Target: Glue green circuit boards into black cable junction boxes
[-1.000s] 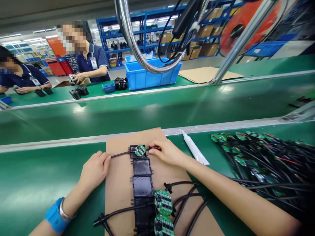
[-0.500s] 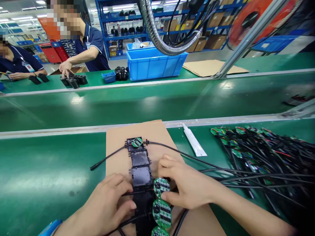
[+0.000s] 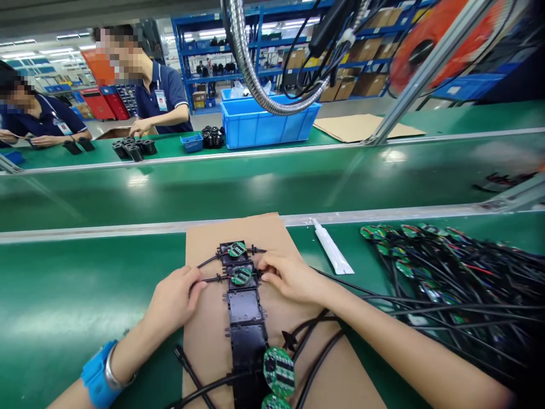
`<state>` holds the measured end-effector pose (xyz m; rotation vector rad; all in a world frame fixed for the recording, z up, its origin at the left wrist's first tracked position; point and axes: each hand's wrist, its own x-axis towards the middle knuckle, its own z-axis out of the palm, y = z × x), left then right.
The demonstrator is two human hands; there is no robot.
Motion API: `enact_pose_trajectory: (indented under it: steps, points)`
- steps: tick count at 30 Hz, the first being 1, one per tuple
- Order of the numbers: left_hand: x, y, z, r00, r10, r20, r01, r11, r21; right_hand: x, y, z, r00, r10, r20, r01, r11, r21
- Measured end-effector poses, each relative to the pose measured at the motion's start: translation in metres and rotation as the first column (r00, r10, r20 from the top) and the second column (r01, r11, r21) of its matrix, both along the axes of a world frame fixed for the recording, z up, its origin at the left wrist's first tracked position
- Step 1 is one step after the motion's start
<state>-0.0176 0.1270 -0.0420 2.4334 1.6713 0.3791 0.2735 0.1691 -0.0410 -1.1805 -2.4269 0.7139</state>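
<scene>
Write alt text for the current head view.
The left hand and right hand hold black cables either side of a round green circuit board, over a row of square black plastic trays on brown cardboard. Black-cabled green boards lie heaped at right.

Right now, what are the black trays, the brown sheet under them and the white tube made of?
The black trays look like hard moulded plastic: slightly shiny, with little tabs along their edges. The brown sheet looks like cardboard or thick paper: dull, tan and flat. The white tube could be soft plastic or coated foil: smooth, with a flattened end.
</scene>
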Motion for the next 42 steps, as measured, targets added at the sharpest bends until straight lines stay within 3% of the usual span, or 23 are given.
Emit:
enact_pose_trajectory:
  steps: [4, 7, 9, 12, 14, 18, 23, 26, 31, 35, 39, 42]
  points:
    - [0.001, -0.004, -0.002, 0.997, -0.052, -0.056, 0.055, 0.997, 0.055, 0.001, -0.007, -0.012, 1.0, -0.017, 0.007, 0.017, 0.997, 0.074]
    - [0.006, -0.023, 0.011, 0.989, -0.12, 0.081, 0.113, 0.99, 0.088, 0.004, -0.029, 0.006, 0.999, -0.033, -0.014, 0.035, 0.99, 0.134]
    - [0.013, -0.04, 0.02, 0.953, -0.21, 0.219, 0.226, 0.973, -0.049, 0.002, -0.049, 0.024, 0.999, 0.033, -0.006, -0.033, 0.997, 0.074]
    - [0.026, -0.062, 0.025, 0.909, -0.253, 0.332, 0.361, 0.876, -0.321, -0.004, -0.079, 0.04, 0.988, 0.144, 0.062, -0.133, 0.978, -0.159]
    - [0.032, -0.072, 0.022, 0.907, -0.24, 0.345, 0.373, 0.839, -0.397, -0.008, -0.094, 0.04, 0.982, 0.171, 0.074, -0.151, 0.963, -0.223]
    - [0.031, -0.079, 0.02, 0.887, -0.234, 0.398, 0.408, 0.801, -0.437, -0.007, -0.102, 0.029, 0.977, 0.212, 0.017, -0.206, 0.963, -0.173]
    - [0.017, -0.065, 0.031, 0.905, -0.11, 0.411, 0.243, 0.926, -0.288, 0.006, -0.079, 0.035, 0.992, 0.082, -0.092, -0.104, 0.961, -0.255]
    - [0.012, -0.051, 0.028, 0.944, -0.122, 0.306, 0.181, 0.969, -0.17, 0.007, -0.061, 0.029, 0.995, 0.023, -0.095, -0.042, 0.979, -0.2]
    - [0.008, -0.044, 0.013, 0.97, -0.124, 0.207, 0.144, 0.986, -0.081, -0.001, -0.051, 0.001, 0.99, 0.027, -0.139, -0.031, 0.999, -0.029]
    - [0.003, -0.045, 0.008, 0.984, -0.16, 0.077, 0.163, 0.985, -0.047, -0.007, -0.049, -0.011, 0.987, 0.021, -0.161, -0.014, 0.999, 0.046]
    - [0.001, -0.045, 0.008, 0.986, -0.163, -0.025, 0.163, 0.987, -0.015, -0.007, -0.046, -0.009, 0.993, 0.017, -0.12, -0.007, 0.997, 0.079]
    - [0.006, -0.058, 0.014, 0.976, -0.191, 0.101, 0.191, 0.982, 0.013, -0.003, -0.061, 0.004, 0.994, 0.026, -0.108, -0.012, 0.992, 0.127]
